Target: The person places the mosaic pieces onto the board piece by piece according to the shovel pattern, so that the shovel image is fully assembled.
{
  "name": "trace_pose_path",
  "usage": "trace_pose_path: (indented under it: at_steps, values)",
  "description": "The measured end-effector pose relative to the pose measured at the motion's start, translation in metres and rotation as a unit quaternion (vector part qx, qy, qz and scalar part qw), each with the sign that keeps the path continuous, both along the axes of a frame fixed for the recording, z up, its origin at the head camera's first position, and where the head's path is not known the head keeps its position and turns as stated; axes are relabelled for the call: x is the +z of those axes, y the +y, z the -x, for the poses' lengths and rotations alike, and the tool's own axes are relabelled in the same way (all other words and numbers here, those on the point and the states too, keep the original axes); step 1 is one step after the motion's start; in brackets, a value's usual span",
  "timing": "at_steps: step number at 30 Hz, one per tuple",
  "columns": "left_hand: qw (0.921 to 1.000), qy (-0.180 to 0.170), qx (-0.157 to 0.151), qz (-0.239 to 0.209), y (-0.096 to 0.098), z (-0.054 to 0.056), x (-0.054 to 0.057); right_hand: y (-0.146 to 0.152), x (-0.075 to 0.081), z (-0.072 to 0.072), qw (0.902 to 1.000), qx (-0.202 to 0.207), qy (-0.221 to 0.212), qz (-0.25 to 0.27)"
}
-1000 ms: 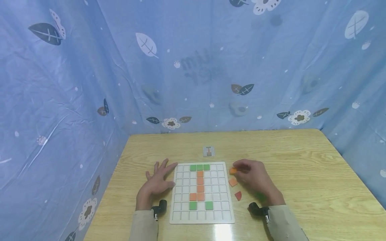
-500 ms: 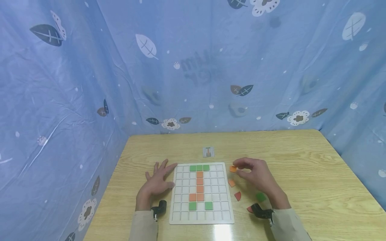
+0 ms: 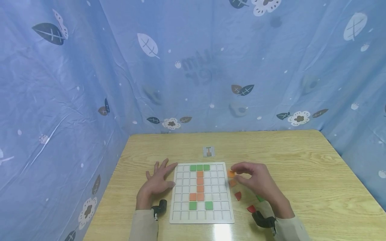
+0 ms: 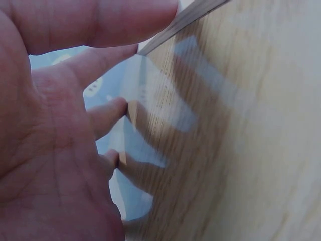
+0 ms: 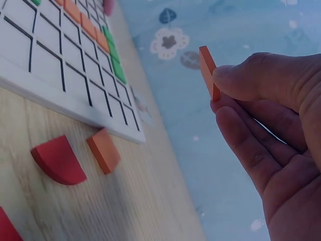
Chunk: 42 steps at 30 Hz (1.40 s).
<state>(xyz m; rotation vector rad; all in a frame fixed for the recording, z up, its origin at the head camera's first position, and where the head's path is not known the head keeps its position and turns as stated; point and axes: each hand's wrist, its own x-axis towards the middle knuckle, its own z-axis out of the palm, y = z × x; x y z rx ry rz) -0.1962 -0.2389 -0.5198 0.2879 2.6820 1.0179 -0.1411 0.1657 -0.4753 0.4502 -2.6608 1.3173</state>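
Observation:
A white grid board (image 3: pixel 217 214) lies on the table with green and orange square tiles in some of its cells. My left hand (image 3: pixel 156 183) rests at the board's left side, fingers spread; its thumb (image 4: pixel 100 22) and index finger touch the edge. Just off the board's right edge, my right hand (image 3: pixel 256 177) pinches an orange square tile (image 5: pixel 208 74) between thumb and fingertips, held above the table. Below it lies another orange tile (image 5: pixel 104 150), beside a red quarter-circle piece (image 5: pixel 59 160).
A second red piece (image 3: pixel 251 209) and a partly hidden green piece (image 3: pixel 260 198) lie near my right wrist. Behind the board is a small printed card (image 3: pixel 208 151) with a grid picture. A blue patterned curtain (image 3: pixel 193 67) hangs around the wooden table (image 3: pixel 301 160).
My right hand, pinching the orange tile, has shifted slightly toward me and left, nearer the board's edge. My left hand has stayed in place.

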Motion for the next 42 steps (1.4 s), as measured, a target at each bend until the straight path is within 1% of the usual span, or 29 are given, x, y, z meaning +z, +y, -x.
trace_pose_path:
  at_steps: [4, 11, 14, 16, 19, 21, 24, 26, 29, 33, 36, 39, 42]
  values:
    - [1.0000, -0.001, 0.002, -0.002, 0.000, 0.000, 0.000, -0.004, 0.001, -0.005, 1.0000, 0.001, 0.001, -0.005]
    - [1.0000, -0.001, 0.001, -0.002, 0.000, 0.000, 0.001, -0.013, 0.002, -0.012, 0.9999, 0.009, -0.010, 0.009]
    - [1.0000, 0.000, -0.001, -0.001, 0.000, 0.000, 0.001, -0.018, 0.001, -0.015, 0.9996, 0.010, -0.023, 0.009]
    - [1.0000, 0.002, -0.003, -0.001, 0.000, 0.000, 0.001, -0.021, 0.000, -0.017, 0.9987, 0.016, -0.043, 0.022]
    - [1.0000, 0.003, -0.004, 0.000, 0.000, -0.001, 0.001, -0.025, -0.003, -0.019, 0.9970, 0.027, -0.063, 0.035]
    - [1.0000, 0.003, -0.004, 0.000, -0.001, -0.001, 0.001, -0.028, -0.007, -0.019, 0.9971, 0.033, -0.057, 0.037]
    - [1.0000, 0.002, -0.004, 0.001, -0.001, -0.001, 0.001, -0.032, -0.013, -0.019, 0.9984, 0.043, -0.021, 0.029]
    - [1.0000, 0.001, -0.004, 0.002, -0.001, -0.001, 0.001, -0.035, -0.017, -0.020, 0.9980, 0.053, -0.005, 0.034]
    - [1.0000, 0.002, -0.005, 0.003, -0.001, -0.001, 0.002, -0.038, -0.022, -0.020, 0.9963, 0.070, 0.005, 0.049]
    - [1.0000, 0.002, -0.005, 0.004, -0.001, -0.001, 0.002, -0.044, -0.028, -0.021, 0.9959, 0.080, 0.016, 0.039]
    - [1.0000, 0.003, -0.005, 0.003, -0.001, -0.001, 0.002, -0.048, -0.033, -0.020, 0.9953, 0.088, 0.014, 0.038]
    - [1.0000, 0.004, -0.005, 0.001, -0.001, 0.000, 0.002, -0.053, -0.037, -0.019, 0.9940, 0.099, 0.002, 0.047]
    - [1.0000, 0.004, -0.004, 0.001, -0.001, 0.001, 0.001, -0.057, -0.041, -0.019, 0.9939, 0.102, -0.004, 0.041]
